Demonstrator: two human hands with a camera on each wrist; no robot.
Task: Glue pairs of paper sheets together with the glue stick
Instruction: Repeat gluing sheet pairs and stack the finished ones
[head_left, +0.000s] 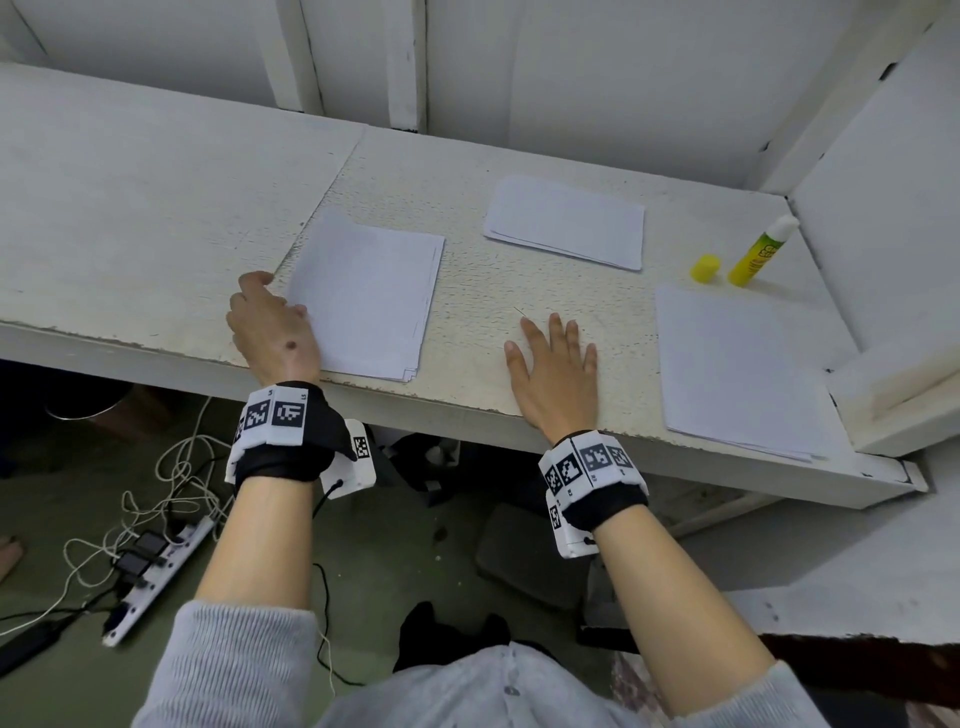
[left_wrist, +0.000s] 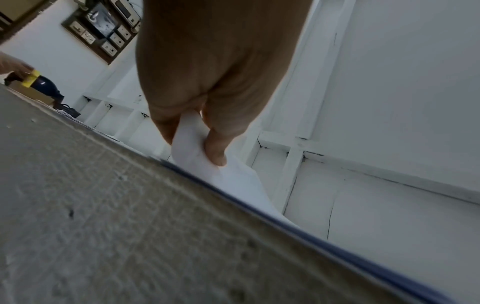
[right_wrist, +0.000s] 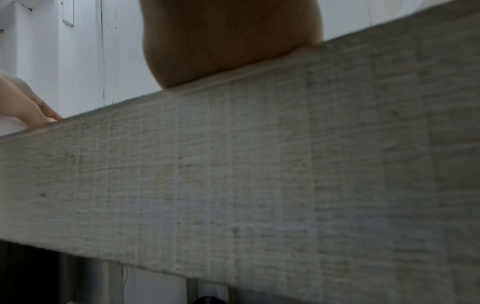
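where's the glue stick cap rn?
Head view: the yellow cap sits off the glue stick, just to its left on the table's far right, beyond the right-hand paper stack.

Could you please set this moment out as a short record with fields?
left hand: pinches a sheet off the left paper stack
right hand: flat on the table, fingers spread, holding nothing
far stack: lies untouched
right stack: lies untouched
glue stick: uncapped, standing at far right
yellow cap: on the table beside the stick
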